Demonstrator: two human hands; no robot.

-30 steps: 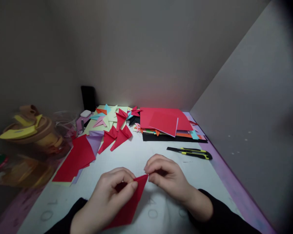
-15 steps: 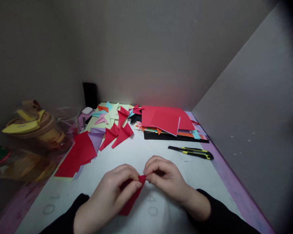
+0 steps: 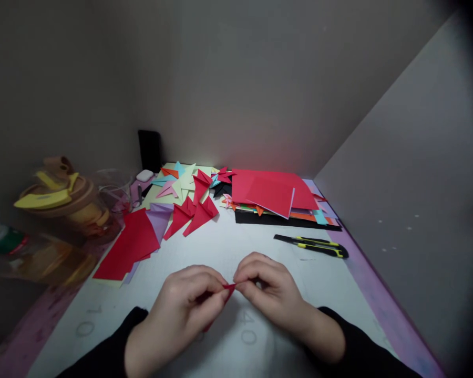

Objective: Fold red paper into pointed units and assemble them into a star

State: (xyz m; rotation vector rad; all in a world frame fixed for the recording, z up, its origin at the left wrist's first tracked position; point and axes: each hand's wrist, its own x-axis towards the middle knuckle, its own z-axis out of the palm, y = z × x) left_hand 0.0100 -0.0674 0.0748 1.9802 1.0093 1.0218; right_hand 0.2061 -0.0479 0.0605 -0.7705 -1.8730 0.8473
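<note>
Both hands pinch a small piece of folded red paper (image 3: 229, 289) at the front middle of the white mat. My left hand (image 3: 185, 304) closes thumb and fingers on its left side and hides most of it. At its right tip, my right hand (image 3: 270, 286) grips the corner between thumb and forefinger. Beyond the hands lie several folded red paper pieces (image 3: 201, 214), made of pointed flaps. To their left, red paper sheets (image 3: 132, 245) overlap a lilac sheet (image 3: 157, 215).
A black and yellow utility knife (image 3: 315, 247) lies right of centre. Behind it is a stack of coloured paper topped by red sheets (image 3: 271, 191). On the left stand a lidded cup (image 3: 82, 210) and a bottle (image 3: 51, 257). A black phone (image 3: 150, 150) leans on the back wall.
The red paper has tilted, so less of it shows beneath my left hand. Both hands keep their pinch. The whole view has shifted slightly.
</note>
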